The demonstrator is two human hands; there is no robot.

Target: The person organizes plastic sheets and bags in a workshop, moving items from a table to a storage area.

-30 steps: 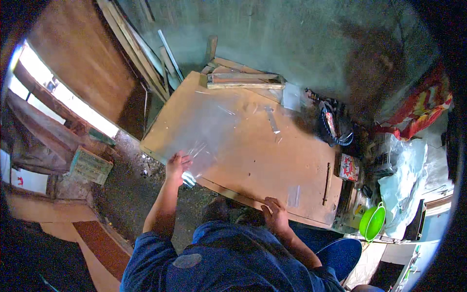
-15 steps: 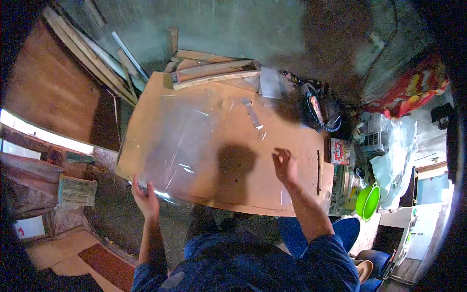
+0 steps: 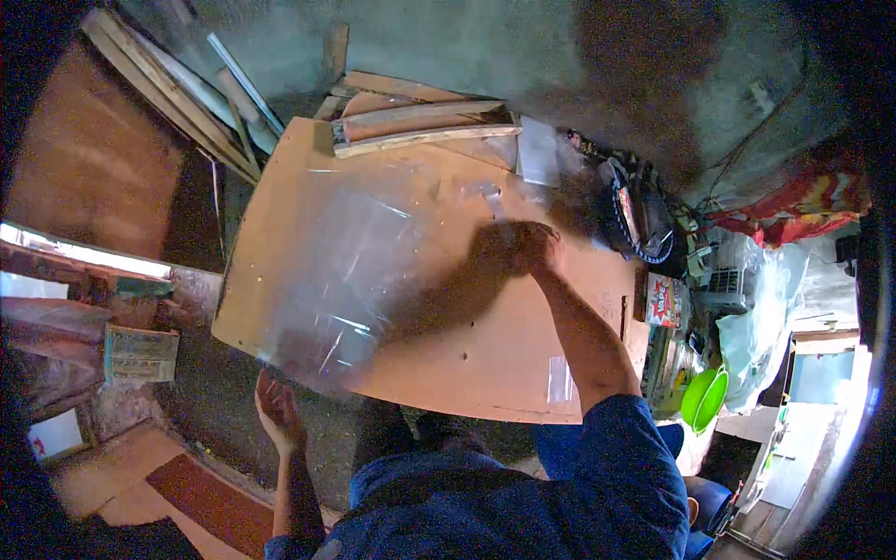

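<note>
A blue-green, stained wall (image 3: 448, 47) rose behind a wide, tan, wooden tabletop (image 3: 420, 387), whose edges looked bowed in the fisheye view. A clear, glossy plastic sheet (image 3: 341, 247) lay flat over the left part of the tabletop, reaching its near edge and catching streaks of light.

The person's left hand (image 3: 279, 409) was at the near left edge, just beside the sheet's lower corner, its fingers pointing up and loosely bent; whether they touched or gripped the sheet could not be told. The right hand (image 3: 536, 248) was over the right half of the tabletop, well apart from the sheet, its fingers toward the far side. It was in shadow, and whether it was spread, closed or holding something could not be made out. A small, pale, narrow strip (image 3: 490, 194) lay beyond it, near the far edge.

A clear, rectangular plastic piece (image 3: 560, 380) lay by the near edge, beside the right forearm. A long, shallow, wooden trough (image 3: 425, 131) rested at the far edge, and a bright green, round plastic bowl (image 3: 704, 399) showed past the right end.
</note>
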